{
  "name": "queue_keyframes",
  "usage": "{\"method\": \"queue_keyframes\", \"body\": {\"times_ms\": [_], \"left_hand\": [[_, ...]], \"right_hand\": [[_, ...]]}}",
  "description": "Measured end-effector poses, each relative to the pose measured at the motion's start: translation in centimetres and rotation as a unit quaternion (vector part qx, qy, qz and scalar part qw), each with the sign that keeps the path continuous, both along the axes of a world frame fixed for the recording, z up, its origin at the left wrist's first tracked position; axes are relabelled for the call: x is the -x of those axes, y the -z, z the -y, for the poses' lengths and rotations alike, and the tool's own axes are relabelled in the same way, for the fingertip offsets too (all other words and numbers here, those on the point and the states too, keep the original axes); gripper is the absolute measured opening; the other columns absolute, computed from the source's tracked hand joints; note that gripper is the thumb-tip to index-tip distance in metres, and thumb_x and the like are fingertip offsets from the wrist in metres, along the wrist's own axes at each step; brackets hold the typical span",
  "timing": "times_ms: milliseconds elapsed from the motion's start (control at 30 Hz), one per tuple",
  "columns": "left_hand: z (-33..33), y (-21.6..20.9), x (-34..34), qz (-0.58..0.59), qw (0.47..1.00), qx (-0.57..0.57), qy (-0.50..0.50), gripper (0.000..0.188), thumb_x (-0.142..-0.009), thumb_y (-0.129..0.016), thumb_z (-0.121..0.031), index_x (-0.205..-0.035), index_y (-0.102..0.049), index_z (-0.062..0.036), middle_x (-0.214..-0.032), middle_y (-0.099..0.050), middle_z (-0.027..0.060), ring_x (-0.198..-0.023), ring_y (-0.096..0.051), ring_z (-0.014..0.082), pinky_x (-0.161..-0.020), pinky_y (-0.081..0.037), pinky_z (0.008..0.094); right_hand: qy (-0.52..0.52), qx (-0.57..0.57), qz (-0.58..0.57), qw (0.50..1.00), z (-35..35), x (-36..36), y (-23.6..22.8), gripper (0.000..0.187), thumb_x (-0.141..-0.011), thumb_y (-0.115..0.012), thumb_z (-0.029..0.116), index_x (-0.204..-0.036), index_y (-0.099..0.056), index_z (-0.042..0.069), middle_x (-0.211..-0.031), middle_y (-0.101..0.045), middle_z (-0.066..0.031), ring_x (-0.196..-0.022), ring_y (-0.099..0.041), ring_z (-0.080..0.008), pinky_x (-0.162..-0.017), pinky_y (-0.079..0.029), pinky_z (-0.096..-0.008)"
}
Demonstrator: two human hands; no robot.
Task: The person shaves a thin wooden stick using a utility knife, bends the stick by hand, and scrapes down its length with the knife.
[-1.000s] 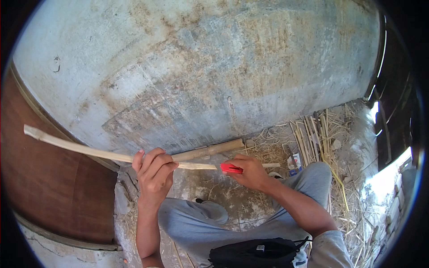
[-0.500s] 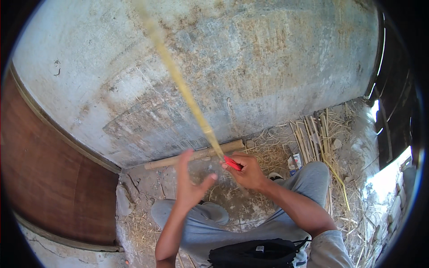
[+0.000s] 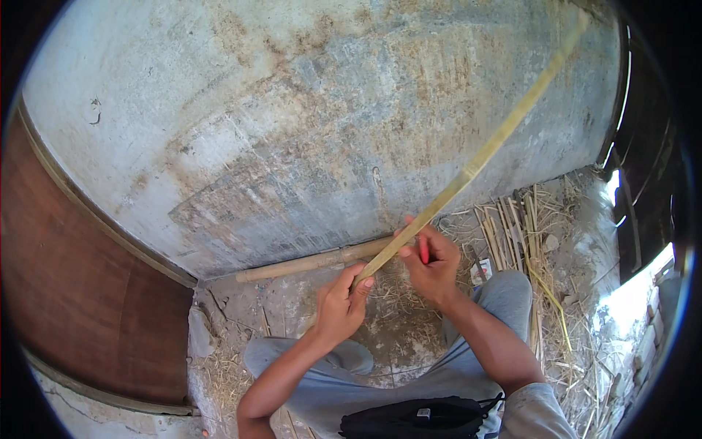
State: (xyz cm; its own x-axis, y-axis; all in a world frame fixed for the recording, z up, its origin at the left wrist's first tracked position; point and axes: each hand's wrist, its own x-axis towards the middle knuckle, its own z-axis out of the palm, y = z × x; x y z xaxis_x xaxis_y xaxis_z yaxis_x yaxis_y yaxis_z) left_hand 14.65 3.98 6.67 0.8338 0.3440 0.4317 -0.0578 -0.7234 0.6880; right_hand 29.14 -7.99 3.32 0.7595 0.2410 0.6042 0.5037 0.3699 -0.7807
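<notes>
A long yellowish bamboo strip (image 3: 482, 157) slants up to the right in front of the wall. Its lower end sits pinched between the thumb and fingers of my left hand (image 3: 340, 304). Just to the right, my right hand (image 3: 435, 267) is closed around a small red tool (image 3: 423, 249). Only the red body of this tool shows; the rest is hidden in the palm, so its exact kind is unclear. The thumb and fingertips of that hand are at the strip, a little above my left hand.
A thick bamboo pole (image 3: 314, 265) lies along the foot of the stained wall (image 3: 351, 132). To the right are several split bamboo pieces (image 3: 504, 230) and loose shavings (image 3: 453, 227). A brown panel (image 3: 95, 293) stands at left. A black bag (image 3: 420, 418) rests on my lap.
The bamboo strip has swung from leaning up-left to leaning up-right. My left hand, open before, has closed on its lower end. My right hand has moved slightly right and still holds the red tool.
</notes>
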Motion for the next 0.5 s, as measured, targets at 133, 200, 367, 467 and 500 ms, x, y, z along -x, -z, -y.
{"method": "queue_keyframes", "body": {"times_ms": [133,200,367,467,500], "left_hand": [[-0.2,-2.9,3.0,-0.172,0.982,0.048,0.061,0.023,-0.102,-0.053,-0.019,-0.113,-0.062,-0.0013,-0.07,-0.051,-0.0021,-0.06,-0.041,0.0045,-0.053,-0.035,0.0237],[-0.3,-2.6,4.8,-0.228,0.963,0.12,0.079,0.028,-0.104,-0.049,-0.023,-0.116,-0.061,-0.0015,-0.072,-0.051,-0.0012,-0.06,-0.044,0.0053,-0.054,-0.037,0.024],[-1.6,-1.2,7.8,-0.412,0.807,0.396,0.147,0.04,-0.107,-0.038,-0.033,-0.123,-0.056,-0.0011,-0.075,-0.051,0.0,-0.061,-0.049,0.0087,-0.056,-0.044,0.0258],[-0.9,1.4,7.9,-0.358,0.795,0.474,0.12,0.047,-0.106,-0.036,-0.04,-0.129,-0.052,-0.0028,-0.075,-0.051,0.0016,-0.056,-0.05,0.0087,-0.058,-0.052,0.0277],[-0.7,2.0,7.7,-0.357,0.794,0.477,0.121,0.047,-0.106,-0.036,-0.04,-0.129,-0.052,-0.0028,-0.075,-0.051,0.0016,-0.056,-0.05,0.0087,-0.058,-0.052,0.0277]], "right_hand": [[-0.028,-0.141,-0.142,0.979,0.4,1.5,-1.9,0.03,-0.089,-0.072,0.01,-0.116,-0.066,-0.001,-0.073,-0.061,0.0044,-0.064,-0.048,-0.001,-0.054,-0.04,-0.0218],[-0.042,-0.096,-0.203,0.974,0.4,2.1,-0.8,0.021,-0.09,-0.073,0.015,-0.101,-0.069,-0.001,-0.069,-0.058,0.005,-0.061,-0.045,-0.0004,-0.052,-0.038,-0.0212],[-0.111,0.052,-0.262,0.957,0.3,5.2,1.9,0.025,-0.091,-0.073,0.02,-0.076,-0.062,0.003,-0.063,-0.054,0.0063,-0.058,-0.042,-0.0014,-0.049,-0.034,-0.0227],[-0.109,0.094,-0.245,0.959,-0.4,6.6,4.5,0.031,-0.091,-0.072,0.023,-0.071,-0.058,0.003,-0.06,-0.051,0.0056,-0.057,-0.041,-0.0025,-0.048,-0.033,-0.0246],[-0.1,0.111,-0.225,0.963,-0.5,6.9,5.2,0.032,-0.091,-0.072,0.024,-0.071,-0.057,0.003,-0.058,-0.05,0.0045,-0.057,-0.041,-0.0031,-0.048,-0.033,-0.0256]]}}
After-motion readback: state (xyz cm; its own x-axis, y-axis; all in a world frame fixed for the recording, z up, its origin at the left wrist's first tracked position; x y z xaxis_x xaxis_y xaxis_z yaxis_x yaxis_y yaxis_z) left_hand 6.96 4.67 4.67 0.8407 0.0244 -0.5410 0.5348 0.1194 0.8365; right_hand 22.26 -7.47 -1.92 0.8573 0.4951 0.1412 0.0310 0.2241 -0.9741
